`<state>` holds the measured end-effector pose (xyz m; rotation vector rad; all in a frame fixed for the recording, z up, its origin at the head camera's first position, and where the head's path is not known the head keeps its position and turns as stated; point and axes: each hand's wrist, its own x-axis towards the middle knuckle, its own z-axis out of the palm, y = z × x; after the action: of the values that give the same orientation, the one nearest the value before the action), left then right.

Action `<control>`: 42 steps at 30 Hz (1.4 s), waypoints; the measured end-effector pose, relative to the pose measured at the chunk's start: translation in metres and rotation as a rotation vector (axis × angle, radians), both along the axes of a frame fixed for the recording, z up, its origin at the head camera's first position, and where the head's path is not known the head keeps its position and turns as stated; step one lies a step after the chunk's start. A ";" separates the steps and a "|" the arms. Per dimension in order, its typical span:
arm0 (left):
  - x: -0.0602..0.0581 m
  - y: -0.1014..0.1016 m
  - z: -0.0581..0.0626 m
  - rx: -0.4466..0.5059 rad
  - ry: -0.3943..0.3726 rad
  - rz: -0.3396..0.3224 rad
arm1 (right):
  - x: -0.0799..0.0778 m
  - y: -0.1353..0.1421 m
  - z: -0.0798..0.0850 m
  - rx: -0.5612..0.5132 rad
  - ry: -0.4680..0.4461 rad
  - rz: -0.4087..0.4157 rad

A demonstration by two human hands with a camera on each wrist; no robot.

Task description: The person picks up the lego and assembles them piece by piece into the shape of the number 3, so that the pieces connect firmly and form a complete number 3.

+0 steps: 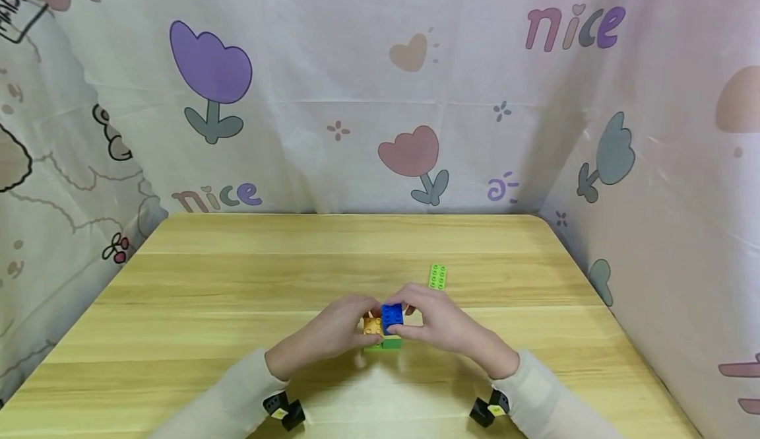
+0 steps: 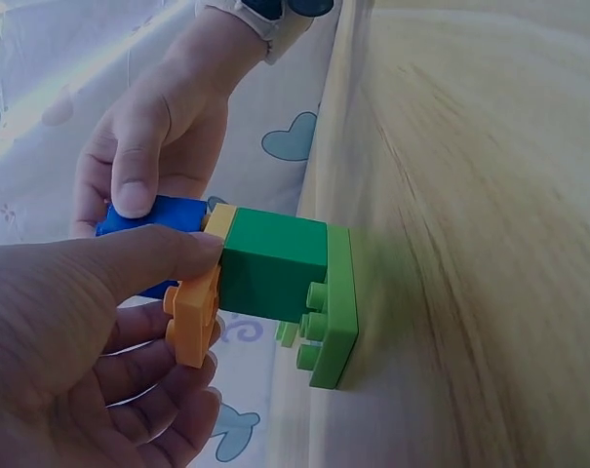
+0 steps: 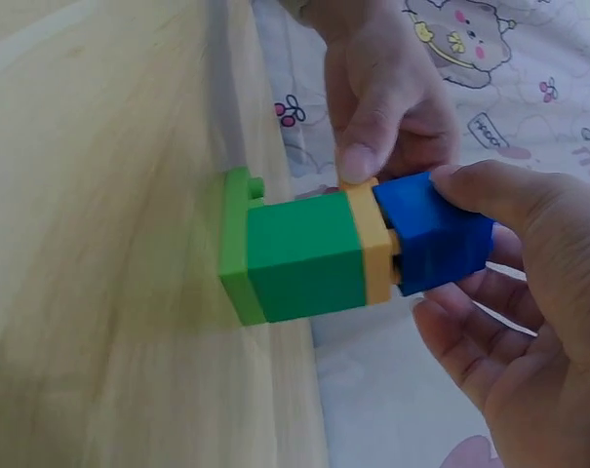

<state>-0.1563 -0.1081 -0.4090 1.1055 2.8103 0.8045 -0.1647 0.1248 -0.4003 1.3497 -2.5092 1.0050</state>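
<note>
A small stack stands on the table: a light green studded plate (image 2: 339, 312) at the bottom, a dark green brick (image 3: 306, 258) on it, and an orange plate (image 1: 372, 326) on top, overhanging toward the left. My left hand (image 1: 332, 328) pinches the orange plate, thumb at its near edge. Thumb and fingers of my right hand (image 1: 441, 320) grip a blue brick (image 1: 392, 315) over the right part of the orange plate. In the right wrist view the blue brick tilts slightly, and orange studs show in a narrow gap beneath it.
Another light green studded plate (image 1: 437, 276) lies flat on the wooden table (image 1: 249, 280), beyond my right hand. A printed cloth (image 1: 320, 49) hangs behind the table and along both sides.
</note>
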 end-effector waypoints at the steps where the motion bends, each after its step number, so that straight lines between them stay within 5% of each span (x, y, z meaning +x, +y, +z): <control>1: 0.000 0.000 0.000 0.001 -0.001 0.000 | 0.000 -0.001 0.000 -0.001 0.008 0.002; 25: -0.001 0.001 -0.002 -0.001 0.004 -0.004 | 0.002 0.003 -0.012 -0.133 -0.013 0.010; 32: 0.000 0.000 -0.002 -0.010 -0.006 0.009 | 0.003 0.003 -0.015 -0.155 -0.124 0.001; 42: 0.000 0.002 0.000 -0.010 0.002 0.004 | 0.005 0.002 -0.016 -0.139 -0.151 -0.062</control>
<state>-0.1559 -0.1064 -0.4092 1.1002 2.8155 0.7895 -0.1597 0.1263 -0.4164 1.1916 -2.5139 1.2863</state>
